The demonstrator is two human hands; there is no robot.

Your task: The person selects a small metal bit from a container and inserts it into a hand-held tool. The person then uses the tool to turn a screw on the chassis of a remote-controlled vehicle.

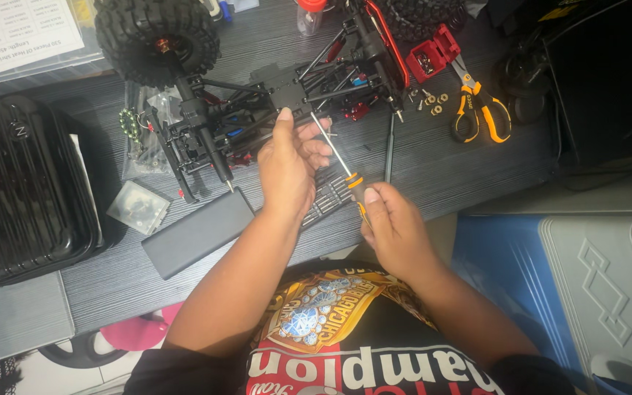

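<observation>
Right hand (pixel 395 228) closed around the orange-and-black handle of a thin steel-shafted screwdriver (pixel 339 162), shaft angled up-left so the tip meets the rear edge of the black metal chassis of a stripped-down model crawler truck (pixel 272 102). Grip sits low on the handle, likely for twisting with fingertip control. Left hand (pixel 287 164) half-open, thumb pressed on the chassis edge, fingers curled beside the shaft near the tip, apparently steadying the frame and guiding the bit; cannot tell if it pinches a small part.

Chassis lies flat on the dark wood-grain counter (pixel 433 175), so its plate faces up toward the driver. One big knobby black tyre (pixel 156 36) remains mounted at the chassis's far-left end; axle and links stick out toward the person.

Around the chassis: flat black rectangular case (pixel 197 232) near-left of it, small clear plastic bag (pixel 137 207) just left of that, ribbed black hard case (pixel 20 190) further left. Right of the chassis: red metal bracket (pixel 433 55), a few small brass nuts (pixel 433 102), orange-handled scissors (pixel 480 110). A second thin dark tool (pixel 389 150) lies just right of the screwdriver shaft, close to the working path. Row of dark driver bits (pixel 328 197) lies under the hands.
</observation>
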